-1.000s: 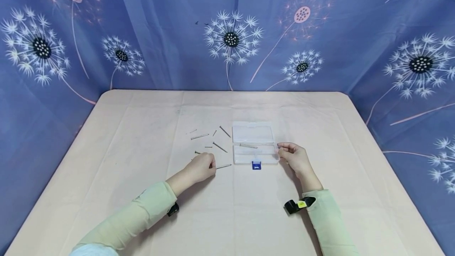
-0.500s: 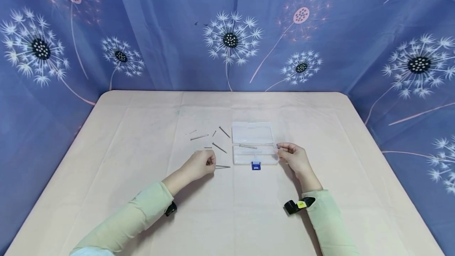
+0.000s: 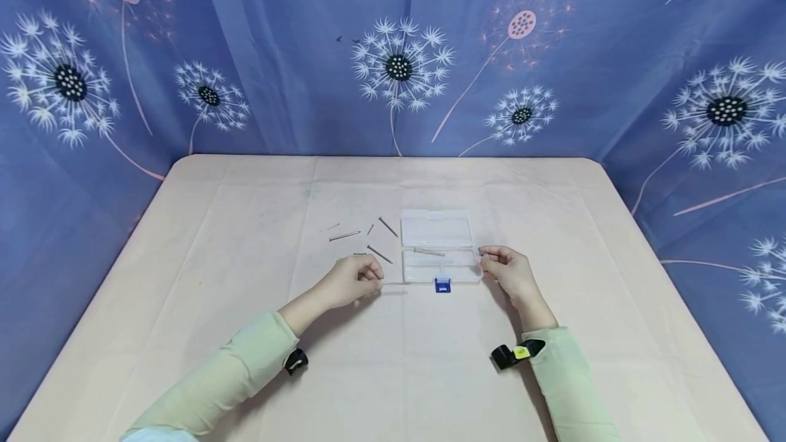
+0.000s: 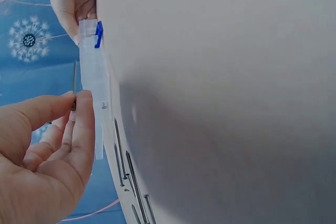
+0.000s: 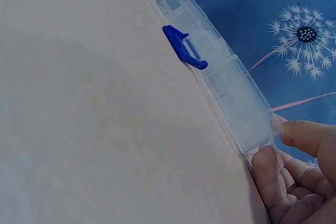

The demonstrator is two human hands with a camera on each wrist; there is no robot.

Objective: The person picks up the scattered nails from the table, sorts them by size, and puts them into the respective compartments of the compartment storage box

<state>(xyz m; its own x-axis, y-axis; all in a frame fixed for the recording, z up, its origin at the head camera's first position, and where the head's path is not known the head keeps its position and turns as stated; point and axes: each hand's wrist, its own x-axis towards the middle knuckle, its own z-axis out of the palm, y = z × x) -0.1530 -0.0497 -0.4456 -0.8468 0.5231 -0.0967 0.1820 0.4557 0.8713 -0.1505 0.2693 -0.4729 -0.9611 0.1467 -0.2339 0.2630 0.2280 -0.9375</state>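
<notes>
My left hand (image 3: pixel 350 281) pinches a long nail (image 4: pixel 74 77) by its head end, between thumb and fingertips. The shank points right, toward an open clear plastic box (image 3: pixel 422 274), and is above the table. My right hand (image 3: pixel 510 278) grips the box's right end between thumb and fingers, as the right wrist view shows. The box lid (image 3: pixel 436 229) lies folded back on the far side. A blue latch (image 3: pixel 443 286) hangs at the front edge. One nail (image 3: pixel 429 252) lies in the box's rear compartment.
Left of the box lie several loose nails of different lengths, among them a long nail (image 3: pixel 345 236), another nail (image 3: pixel 388 227) and a nail (image 3: pixel 379 254) near my left hand. A pale cloth covers the table (image 3: pixel 245 224); a blue dandelion-print curtain (image 3: pixel 295 87) stands behind.
My left hand has lifted the nail off the table and moved slightly right, bringing its tip near the box's front left corner. The right hand and the box have stayed put.
</notes>
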